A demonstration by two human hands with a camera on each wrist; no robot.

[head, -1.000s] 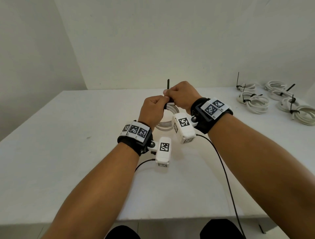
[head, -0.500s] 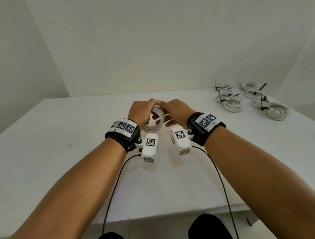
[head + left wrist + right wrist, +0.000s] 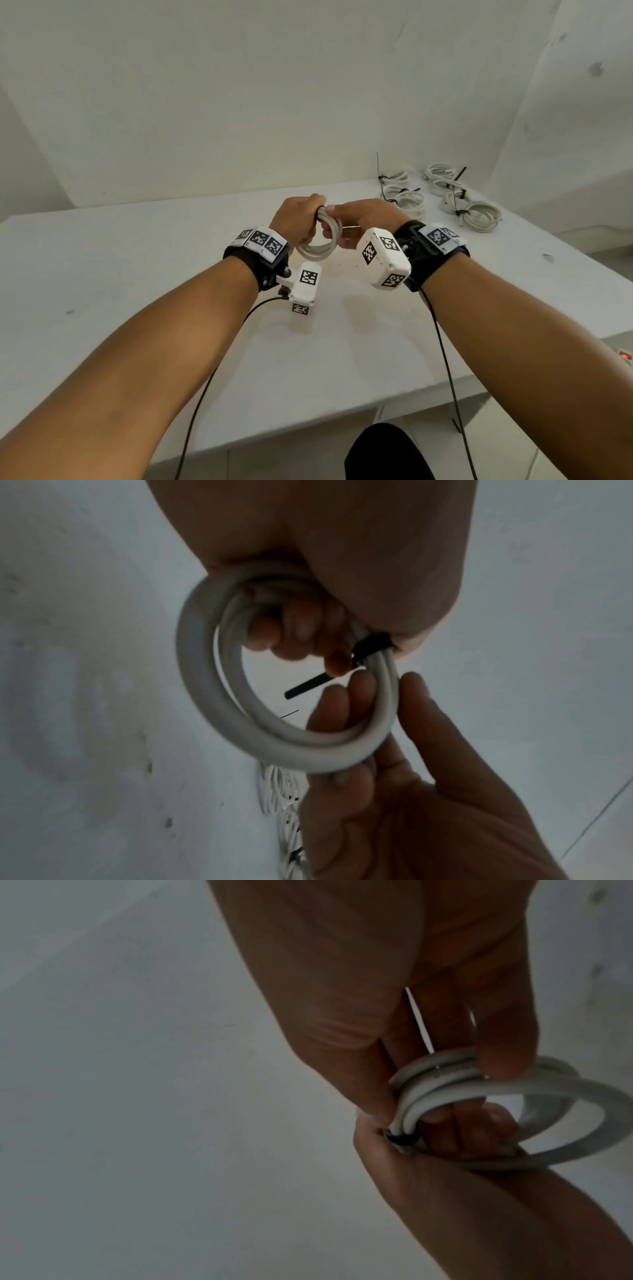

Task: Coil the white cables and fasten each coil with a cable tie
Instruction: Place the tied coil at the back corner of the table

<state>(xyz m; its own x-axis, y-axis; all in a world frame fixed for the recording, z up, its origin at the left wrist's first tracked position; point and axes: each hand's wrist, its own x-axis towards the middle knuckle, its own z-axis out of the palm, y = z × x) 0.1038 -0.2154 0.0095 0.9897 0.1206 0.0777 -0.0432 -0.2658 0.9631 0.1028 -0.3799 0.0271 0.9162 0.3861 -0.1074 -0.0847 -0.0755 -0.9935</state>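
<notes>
a: far left of the white rectangular tabletop [image 3: 102, 274] is bare surface. what does the left hand [image 3: 294, 219] do?

b: its fingers are curled round the upper part of the small round coil of white cable [image 3: 318, 245], gripping it above the table near the middle. the left wrist view shows the curled fingers [image 3: 291, 631] passing through the ring of the coil.

a: and the tie?

b: a thin black plastic cable tie [image 3: 371, 643] wraps the strands right at the edge of the left palm; its free tail pokes out through the ring. whether it is drawn tight, cannot tell.

a: right hand [image 3: 363, 219]?

b: touching the same coil from the right side. the thumb lies on one side of the strands and the fingers [image 3: 356, 696] on the other, pinching the bundle just beside the tie. the right wrist view shows a fingertip [image 3: 503, 1064] pressed on the strands.

a: further right?

b: a cluster of tied white cable coils [image 3: 442, 198] lies at the far right corner of the table, well apart from the hands, black tie tails sticking up from several. exact count unclear.
</notes>
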